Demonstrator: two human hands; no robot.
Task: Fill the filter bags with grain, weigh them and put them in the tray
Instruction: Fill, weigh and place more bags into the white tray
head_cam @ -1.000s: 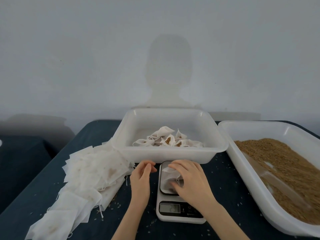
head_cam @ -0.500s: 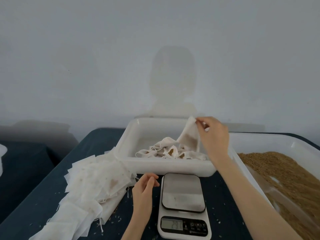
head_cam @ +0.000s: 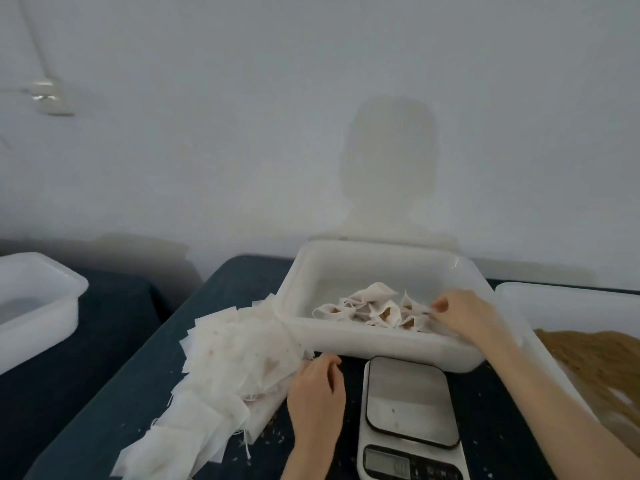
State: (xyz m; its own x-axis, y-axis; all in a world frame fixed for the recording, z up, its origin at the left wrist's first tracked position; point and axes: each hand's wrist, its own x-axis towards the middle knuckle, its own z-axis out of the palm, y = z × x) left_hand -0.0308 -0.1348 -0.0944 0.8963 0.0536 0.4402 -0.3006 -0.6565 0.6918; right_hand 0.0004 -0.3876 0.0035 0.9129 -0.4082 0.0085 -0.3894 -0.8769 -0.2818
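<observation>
Reaching into the tray (head_cam: 294, 303), the right hand (head_cam: 464, 315) is pinching a filled bag (head_cam: 420, 311) at the pile's right edge, while the left hand (head_cam: 317, 386), loosely curled and holding nothing, is resting just beside the empty filter bags (head_cam: 235, 355), which are lying to its left, so it is the nearer one.
</observation>
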